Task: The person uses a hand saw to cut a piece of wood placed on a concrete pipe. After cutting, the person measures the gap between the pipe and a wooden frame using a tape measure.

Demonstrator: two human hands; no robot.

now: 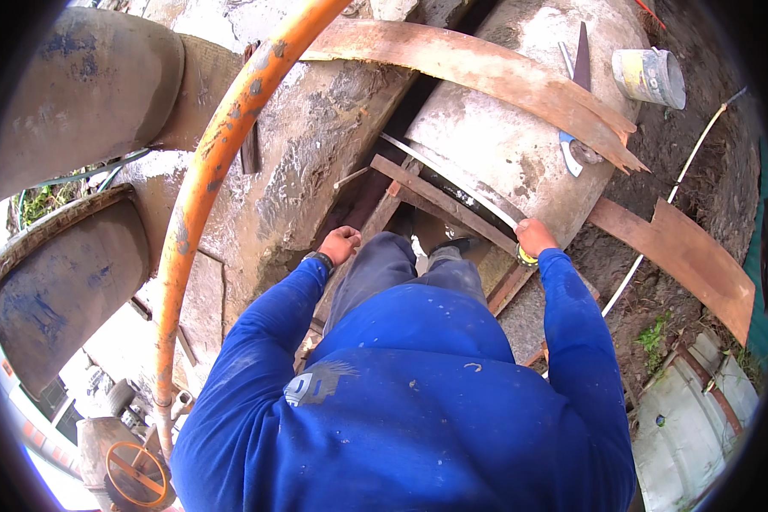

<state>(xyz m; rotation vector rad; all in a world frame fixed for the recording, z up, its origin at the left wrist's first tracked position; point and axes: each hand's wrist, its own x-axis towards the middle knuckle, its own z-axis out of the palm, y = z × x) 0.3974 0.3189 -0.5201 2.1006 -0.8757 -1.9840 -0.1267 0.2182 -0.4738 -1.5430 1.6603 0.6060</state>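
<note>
My right hand is closed around a tape measure with a yellow case. Its pale blade runs out straight toward the far left, across the edge of a rounded concrete block and above a wooden frame. The blade's far end lies by the dark gap between two concrete masses. Beside my left thigh, my left hand has its fingers curled in, and nothing shows in them. Below my hands, my legs stand down in the opening by the frame.
An orange pipe arches up on the left, near big curved concrete pieces. Bent plywood strips cross the block, where a handsaw lies near a dirty bucket. A white hose and metal sheet lie right.
</note>
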